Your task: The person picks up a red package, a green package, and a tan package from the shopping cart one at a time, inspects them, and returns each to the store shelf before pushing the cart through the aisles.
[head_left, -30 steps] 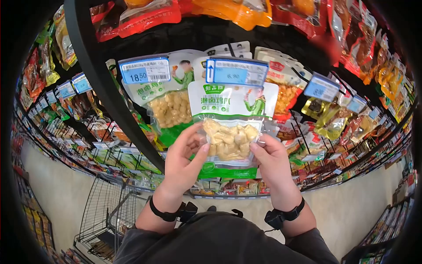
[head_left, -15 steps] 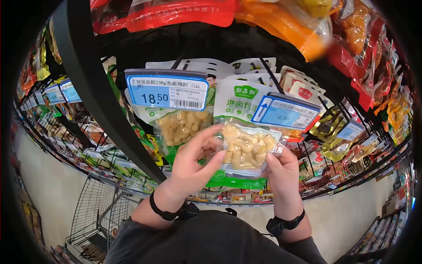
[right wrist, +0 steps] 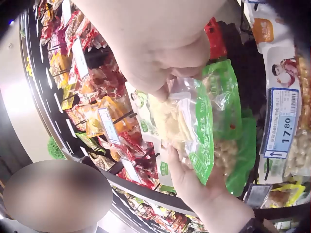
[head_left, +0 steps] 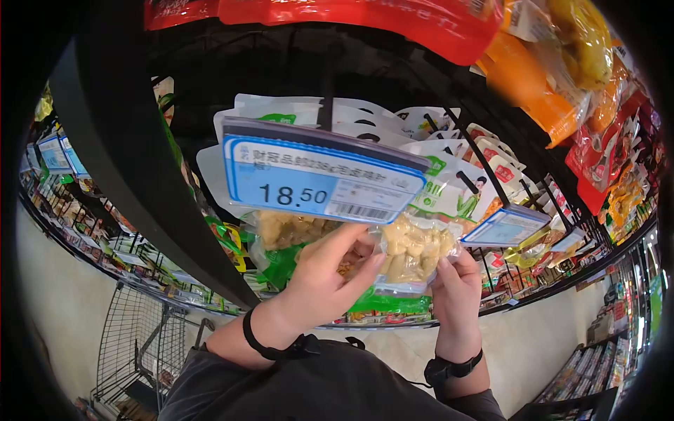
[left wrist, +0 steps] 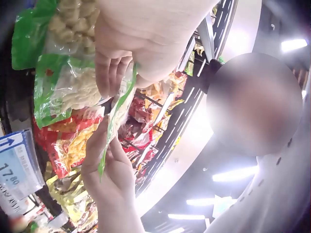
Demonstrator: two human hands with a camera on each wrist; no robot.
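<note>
Both hands hold a clear-fronted snack pack (head_left: 414, 256) with pale, chunky food inside and a green bottom edge. My left hand (head_left: 328, 274) grips its left side, thumb in front and fingers partly behind. At the right edge, my right hand (head_left: 458, 284) pinches it between thumb and fingers. A large blue-and-white price tag reading 18.50 (head_left: 316, 175) hides the pack's upper left part in the head view. The right wrist view shows the pack's green edge (right wrist: 203, 141) close to similar hanging packs (right wrist: 223, 97).
A thick black upright post (head_left: 133, 161) stands left of the hands. Red packs (head_left: 393, 24) and an orange pack (head_left: 526, 77) hang above. Another price tag (head_left: 507, 226) juts out at the right. A wire shopping cart (head_left: 133, 337) stands on the floor at lower left.
The shelf and its 18.50 tag appear larger and nearer. The hands and the pack have shifted right in view, and the tag now covers part of the pack. Both hands keep hold.
</note>
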